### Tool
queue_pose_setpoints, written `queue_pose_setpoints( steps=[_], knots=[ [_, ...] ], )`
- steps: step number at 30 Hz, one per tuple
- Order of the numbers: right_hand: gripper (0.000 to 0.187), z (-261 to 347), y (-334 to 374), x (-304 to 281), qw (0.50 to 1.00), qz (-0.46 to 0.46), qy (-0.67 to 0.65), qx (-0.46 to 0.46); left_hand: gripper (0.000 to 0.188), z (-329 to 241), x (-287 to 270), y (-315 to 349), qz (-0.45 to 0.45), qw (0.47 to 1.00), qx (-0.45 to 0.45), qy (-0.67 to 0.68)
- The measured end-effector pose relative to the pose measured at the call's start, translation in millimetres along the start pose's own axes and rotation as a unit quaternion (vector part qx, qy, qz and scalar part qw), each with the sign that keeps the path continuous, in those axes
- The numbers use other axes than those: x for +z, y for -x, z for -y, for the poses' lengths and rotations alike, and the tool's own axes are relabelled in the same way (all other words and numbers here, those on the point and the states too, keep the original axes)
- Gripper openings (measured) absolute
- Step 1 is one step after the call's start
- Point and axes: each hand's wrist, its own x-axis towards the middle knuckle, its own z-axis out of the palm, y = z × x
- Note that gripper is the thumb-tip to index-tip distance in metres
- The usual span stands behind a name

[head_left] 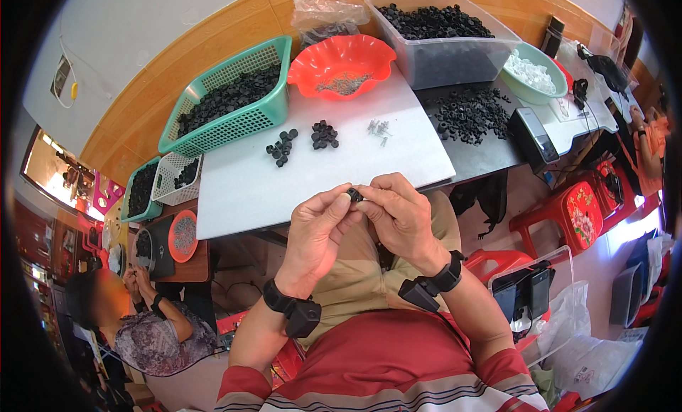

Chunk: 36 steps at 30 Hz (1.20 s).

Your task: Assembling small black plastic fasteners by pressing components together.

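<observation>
Between my two hands, just over the near edge of the white board (334, 170), is a small round black plastic part (354, 194). My left hand (318, 224) pinches it from the left with thumb and forefinger. From the right, my right hand (398, 217) also closes its fingertips on it. On the board ahead lie two small heaps of black caps, a left heap (282, 148) and a right heap (325, 135). A little pile of thin metal pins (379, 131) lies to their right.
Behind the heaps stand a green basket (277, 106) of black parts, a red wavy bowl (302, 67) with pins and a clear bin (455, 64). Loose black parts (472, 115) cover the dark table at right, beside a phone-like device (534, 135). A co-worker (160, 334) sits at left.
</observation>
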Motion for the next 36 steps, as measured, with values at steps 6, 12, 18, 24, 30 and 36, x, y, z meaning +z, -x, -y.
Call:
queue_pose_setpoints(
  steps=[6, 12, 18, 24, 30, 36],
  knots=[
    [0.028, -3, 3, 0, 1.0, -0.003, 0.001, -0.022, 0.026, 4, 4, 1, -0.021, 1.0, -0.003, 0.002],
    [0.031, -5, 5, -2, 0.999, 0.004, 0.026, -0.036, 0.026, 6, 9, 2, -0.038, 0.999, -0.004, -0.01],
    [0.034, -6, 6, -5, 0.998, 0.011, 0.041, -0.049, 0.026, 7, 8, 2, -0.026, 0.999, 0.0, -0.029],
    [0.037, -6, 12, -3, 0.996, 0.006, 0.069, -0.055, 0.024, 8, 9, 3, -0.032, 0.999, -0.006, -0.037],
    [0.038, -5, 12, -6, 0.998, 0.002, 0.05, -0.031, 0.022, 8, 10, 2, -0.026, 0.998, -0.004, -0.052],
    [0.037, -2, 10, -10, 0.999, 0.017, 0.035, -0.014, 0.02, 8, 8, 3, -0.011, 0.998, -0.001, -0.063]
  ],
)
